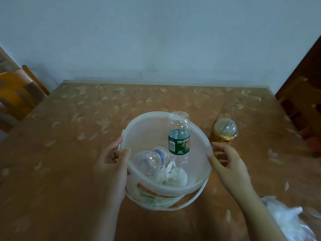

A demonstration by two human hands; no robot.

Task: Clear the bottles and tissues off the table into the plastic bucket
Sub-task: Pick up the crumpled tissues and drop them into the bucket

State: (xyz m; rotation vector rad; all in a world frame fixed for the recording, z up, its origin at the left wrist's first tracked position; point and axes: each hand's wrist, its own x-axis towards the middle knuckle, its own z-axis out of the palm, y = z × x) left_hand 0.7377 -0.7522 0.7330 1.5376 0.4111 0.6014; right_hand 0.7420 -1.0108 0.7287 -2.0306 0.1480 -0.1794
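Fingers (116,141) of the left hand (111,166) are curled over one rim; the right hand (227,164) is set at the opposite rim, though its grasp cannot be told. Above the table (86,119), the plastic bucket (147,133) is seen holding a green-labelled bottle (179,143), a clear bottle (149,162) and tissues (175,176). If the bucket were tilted, the green-labelled bottle, which juts past the far rim, could be spilled.

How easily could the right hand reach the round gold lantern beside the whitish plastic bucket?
Probably yes: the right hand is by the bucket rim, just short of the lantern, nothing between.
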